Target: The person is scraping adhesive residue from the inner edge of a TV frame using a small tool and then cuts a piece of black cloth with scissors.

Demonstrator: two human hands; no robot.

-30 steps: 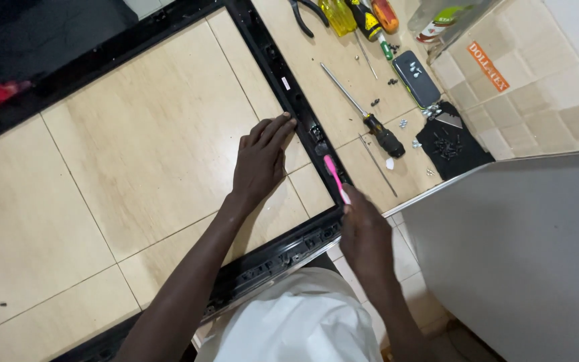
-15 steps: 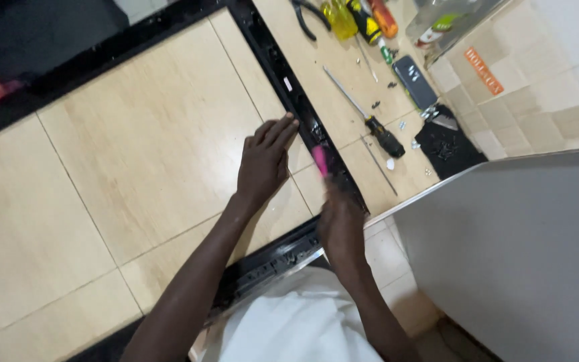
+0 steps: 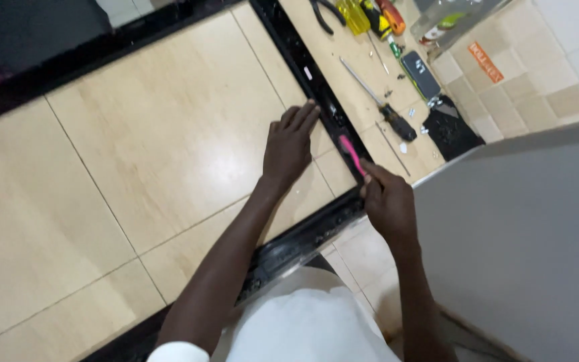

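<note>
My right hand [image 3: 389, 204] is closed around the lower end of a slim pink plastic tool [image 3: 352, 154], its free end sticking out of my fist toward eleven o'clock. That end lies on the right-hand rail of the large black rectangular frame [image 3: 301, 62] spread flat on the glossy beige tiled floor [image 3: 135, 154]. The tool's long axis runs nearly along that rail, from five to eleven o'clock, so tool and rail are almost parallel where they meet.

My left hand [image 3: 289, 144] holds nothing: it lies flat and spread, palm down on the tile inside the frame, fingertips touching the same rail just at ten o'clock of the pink tip. Of the two, the right hand is the nearer to the working point, since it carries the tool; the left sits just beside it, on the inner side of the rail.

Off at one o'clock, outside the frame, lie a long black-handled screwdriver [image 3: 378, 100], a dark phone [image 3: 421, 75] and some yellow and orange tool handles [image 3: 367, 15]. A broad grey panel [image 3: 524, 241] fills the view at three o'clock.
</note>
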